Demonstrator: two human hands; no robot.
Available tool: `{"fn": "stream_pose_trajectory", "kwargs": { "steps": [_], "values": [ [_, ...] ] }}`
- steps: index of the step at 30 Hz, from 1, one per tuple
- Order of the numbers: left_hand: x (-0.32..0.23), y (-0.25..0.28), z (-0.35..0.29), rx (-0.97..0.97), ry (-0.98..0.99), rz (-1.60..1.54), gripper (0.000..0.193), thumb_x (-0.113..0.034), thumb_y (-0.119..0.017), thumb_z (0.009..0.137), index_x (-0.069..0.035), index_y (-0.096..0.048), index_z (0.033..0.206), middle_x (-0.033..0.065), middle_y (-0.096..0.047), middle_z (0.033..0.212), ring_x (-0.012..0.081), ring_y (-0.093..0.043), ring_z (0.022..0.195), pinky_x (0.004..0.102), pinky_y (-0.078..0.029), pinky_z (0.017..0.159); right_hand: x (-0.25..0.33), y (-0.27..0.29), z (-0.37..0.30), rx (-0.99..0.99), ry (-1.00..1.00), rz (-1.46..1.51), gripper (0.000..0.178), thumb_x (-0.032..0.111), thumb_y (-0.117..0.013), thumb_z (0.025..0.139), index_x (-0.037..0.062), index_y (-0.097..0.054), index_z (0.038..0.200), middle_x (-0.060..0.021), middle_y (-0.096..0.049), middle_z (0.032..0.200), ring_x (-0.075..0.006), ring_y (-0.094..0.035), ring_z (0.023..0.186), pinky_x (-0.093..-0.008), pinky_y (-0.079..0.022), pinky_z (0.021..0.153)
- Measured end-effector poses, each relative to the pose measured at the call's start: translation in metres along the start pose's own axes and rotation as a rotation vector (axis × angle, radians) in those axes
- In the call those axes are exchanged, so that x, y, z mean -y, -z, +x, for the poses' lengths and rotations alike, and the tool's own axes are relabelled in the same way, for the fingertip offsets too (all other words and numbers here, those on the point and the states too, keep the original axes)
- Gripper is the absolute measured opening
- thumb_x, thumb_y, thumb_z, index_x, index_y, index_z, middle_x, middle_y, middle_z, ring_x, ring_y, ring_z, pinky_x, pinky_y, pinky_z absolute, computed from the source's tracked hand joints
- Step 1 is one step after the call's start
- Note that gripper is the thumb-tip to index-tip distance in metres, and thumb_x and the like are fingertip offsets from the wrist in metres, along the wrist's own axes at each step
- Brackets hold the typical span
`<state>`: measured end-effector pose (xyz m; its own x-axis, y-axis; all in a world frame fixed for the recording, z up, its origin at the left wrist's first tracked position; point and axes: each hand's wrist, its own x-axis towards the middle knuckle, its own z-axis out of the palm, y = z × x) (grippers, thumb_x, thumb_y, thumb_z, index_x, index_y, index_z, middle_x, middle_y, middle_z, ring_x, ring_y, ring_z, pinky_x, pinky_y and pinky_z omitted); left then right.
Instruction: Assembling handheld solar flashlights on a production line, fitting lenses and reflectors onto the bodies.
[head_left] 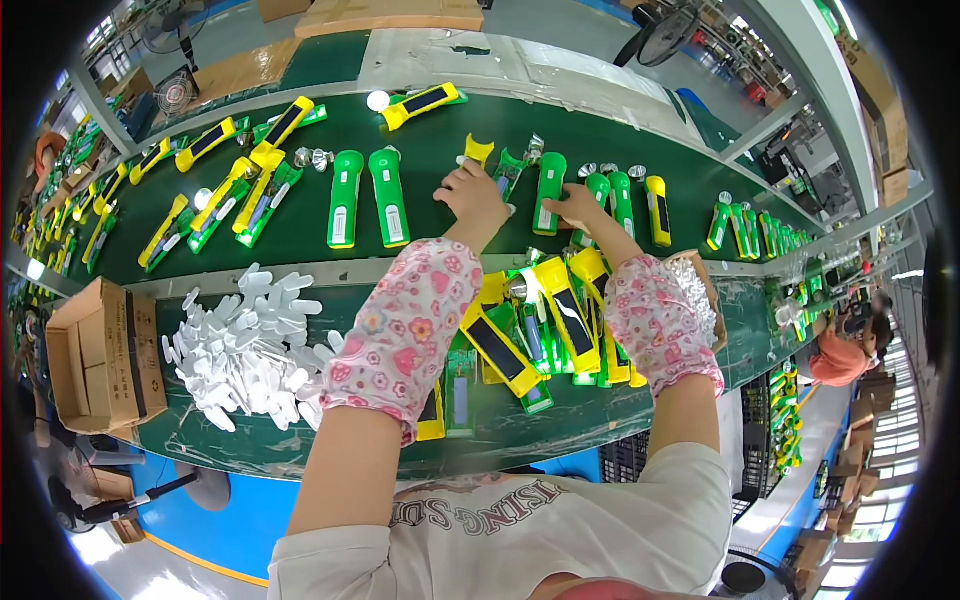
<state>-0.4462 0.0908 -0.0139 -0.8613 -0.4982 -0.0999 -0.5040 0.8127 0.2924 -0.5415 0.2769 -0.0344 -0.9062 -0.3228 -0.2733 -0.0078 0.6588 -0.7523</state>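
Note:
My left hand (470, 198) is over the green belt, its fingers closed on a yellow flashlight shell (479, 150) whose forked end sticks out beyond them. Just right of it lies an opened green flashlight half (510, 172) with its inner parts showing. My right hand (578, 208) has its fingers curled against the side of a green flashlight (549, 190) lying face down. More green flashlights (621, 200) with silver reflectors lie beside that hand. Between my forearms, a heap of yellow-and-green flashlights with dark panels (500, 352) rests on the near ledge.
White plastic strips (250, 345) are piled on the left of the ledge, beside an open cardboard box (105, 355). A box of shiny small parts (697, 295) stands beyond my right forearm. Opened flashlights (268, 190) line the belt's left side. Another person (845, 355) sits far right.

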Motion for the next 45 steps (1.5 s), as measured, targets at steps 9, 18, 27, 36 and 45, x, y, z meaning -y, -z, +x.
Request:
{"fn": "stream_pose_trajectory", "kwargs": {
  "steps": [9, 18, 27, 36, 45],
  "values": [
    [0.029, -0.007, 0.017, 0.045, 0.003, -0.202, 0.091, -0.038, -0.084, 0.067, 0.004, -0.04, 0.135, 0.0156, -0.053, 0.12, 0.0313, -0.056, 0.111, 0.0437, -0.052, 0.084, 0.05, -0.023, -0.029, -0.198, 0.128, -0.771, 0.049, 0.038, -0.07, 0.086, -0.0057, -0.063, 0.107, -0.0222, -0.069, 0.097, -0.0351, -0.07, 0.09, -0.0475, -0.058, 0.072],
    [0.152, 0.079, -0.061, 0.362, -0.211, -0.952, 0.087, -0.037, -0.085, 0.072, 0.006, -0.042, 0.135, 0.0157, -0.061, 0.11, 0.0208, -0.063, 0.094, 0.0336, -0.053, 0.076, 0.12, -0.085, -0.056, 0.538, -0.054, 0.862, 0.031, 0.034, -0.061, 0.097, 0.0038, -0.061, 0.105, -0.0084, -0.065, 0.093, -0.0199, -0.066, 0.081, -0.0282, -0.052, 0.064],
    [0.3, 0.133, -0.207, 0.389, -0.098, -1.706, 0.053, -0.02, -0.061, 0.097, 0.0, -0.033, 0.136, 0.0206, -0.059, 0.116, 0.0352, -0.067, 0.098, 0.0443, -0.057, 0.08, 0.218, -0.182, -0.171, 0.829, 0.103, 0.633, 0.033, 0.027, -0.055, 0.101, -0.0013, -0.06, 0.117, -0.0114, -0.065, 0.105, -0.0199, -0.067, 0.092, -0.033, -0.06, 0.076],
    [0.398, 0.103, -0.276, 0.068, -0.027, -2.211, 0.05, -0.034, -0.068, 0.089, -0.002, -0.05, 0.123, 0.0137, -0.061, 0.097, 0.0245, -0.062, 0.085, 0.0379, -0.055, 0.078, 0.159, -0.301, -0.205, 0.302, 1.037, -0.6, 0.024, 0.021, -0.075, 0.079, 0.0029, -0.063, 0.09, -0.0158, -0.067, 0.084, -0.0319, -0.066, 0.073, -0.0394, -0.051, 0.065],
    [0.338, 0.076, -0.268, 0.097, 0.009, -2.559, 0.048, -0.048, -0.053, 0.098, -0.006, -0.053, 0.122, 0.0137, -0.061, 0.099, 0.0275, -0.062, 0.088, 0.0428, -0.054, 0.08, 0.187, -0.251, -0.227, 0.46, 0.916, 0.134, 0.009, 0.0, -0.067, 0.086, 0.0022, -0.061, 0.092, -0.0072, -0.061, 0.082, -0.0156, -0.062, 0.074, -0.0274, -0.047, 0.06]
  ]
}}
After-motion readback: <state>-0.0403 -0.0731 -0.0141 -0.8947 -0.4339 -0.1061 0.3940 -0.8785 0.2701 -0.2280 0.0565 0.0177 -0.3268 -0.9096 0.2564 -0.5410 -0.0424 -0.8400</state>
